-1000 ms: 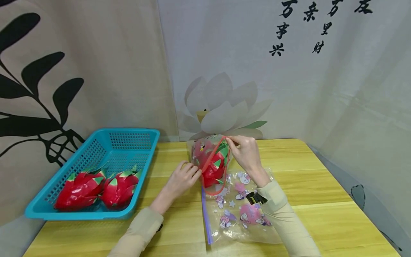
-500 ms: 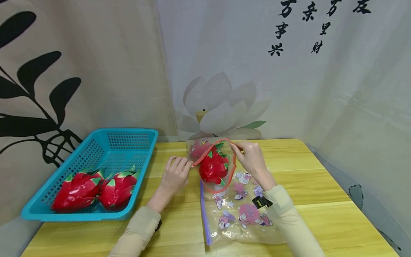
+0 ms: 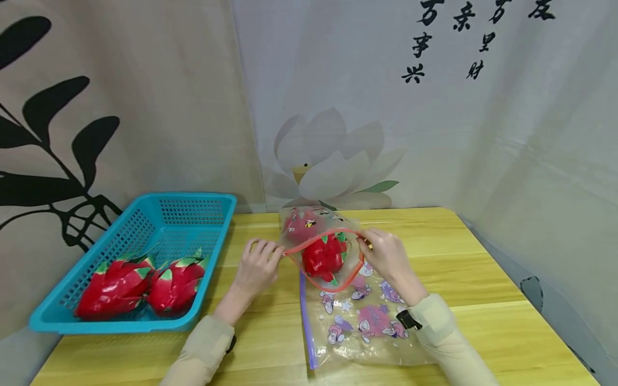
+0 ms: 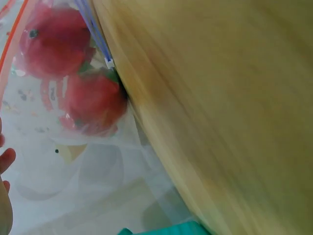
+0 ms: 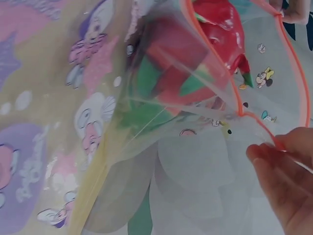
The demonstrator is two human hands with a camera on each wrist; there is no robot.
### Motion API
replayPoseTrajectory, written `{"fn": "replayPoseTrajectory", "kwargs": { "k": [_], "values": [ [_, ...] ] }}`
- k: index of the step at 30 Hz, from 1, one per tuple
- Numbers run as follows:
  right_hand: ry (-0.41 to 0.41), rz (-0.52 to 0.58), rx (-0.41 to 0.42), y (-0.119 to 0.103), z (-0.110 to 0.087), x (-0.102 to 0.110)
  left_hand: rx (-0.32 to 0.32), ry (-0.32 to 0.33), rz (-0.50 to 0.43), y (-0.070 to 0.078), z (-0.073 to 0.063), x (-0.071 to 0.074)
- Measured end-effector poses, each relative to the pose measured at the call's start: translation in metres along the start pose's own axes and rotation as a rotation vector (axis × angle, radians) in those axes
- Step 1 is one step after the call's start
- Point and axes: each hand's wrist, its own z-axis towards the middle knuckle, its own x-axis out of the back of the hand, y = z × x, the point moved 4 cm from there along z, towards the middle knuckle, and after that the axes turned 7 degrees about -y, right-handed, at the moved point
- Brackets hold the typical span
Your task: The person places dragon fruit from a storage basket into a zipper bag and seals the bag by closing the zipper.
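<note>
A clear zip bag with an orange-red edge (image 3: 317, 236) and small cartoon prints stands at the table's far side, its mouth spread toward me. Inside are two red dragon fruits; one (image 3: 324, 257) shows through the mouth, the other (image 4: 55, 41) through the plastic in the left wrist view. My left hand (image 3: 258, 266) pinches the left corner of the bag's edge. At the right end of that edge, my right hand (image 3: 388, 260) pinches the strip between thumb and fingertips, seen closely as fingers (image 5: 281, 169) in the right wrist view.
A larger clear bag with a purple zip strip (image 3: 308, 327) and pink cartoon prints lies flat on the wooden table (image 3: 492, 332), partly under the smaller bag. To the left, a blue basket (image 3: 193, 236) holds two more dragon fruits (image 3: 116, 289). A printed curtain (image 3: 309, 96) hangs behind.
The bag's mouth has spread wider, turning its opening toward me. My left hand has moved left with its corner, my right hand right and down with the other end. The basket stays put.
</note>
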Motion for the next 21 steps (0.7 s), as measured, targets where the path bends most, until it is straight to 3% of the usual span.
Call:
{"fn": "replayPoseTrajectory", "kwargs": {
  "k": [3,7,16,21],
  "values": [
    [0.007,-0.001,0.020,0.001,-0.005,0.000,-0.004,-0.007,-0.008,-0.002,-0.003,0.002],
    [-0.044,0.000,0.074,0.001,-0.015,-0.002,-0.019,-0.028,-0.004,-0.003,-0.005,0.005],
    [-0.138,-0.119,0.173,-0.002,-0.042,-0.008,-0.059,-0.059,-0.007,-0.004,-0.007,0.010],
    [-0.231,-0.144,0.138,0.000,-0.048,-0.011,-0.071,-0.077,-0.020,-0.005,-0.009,0.011]
  ]
}}
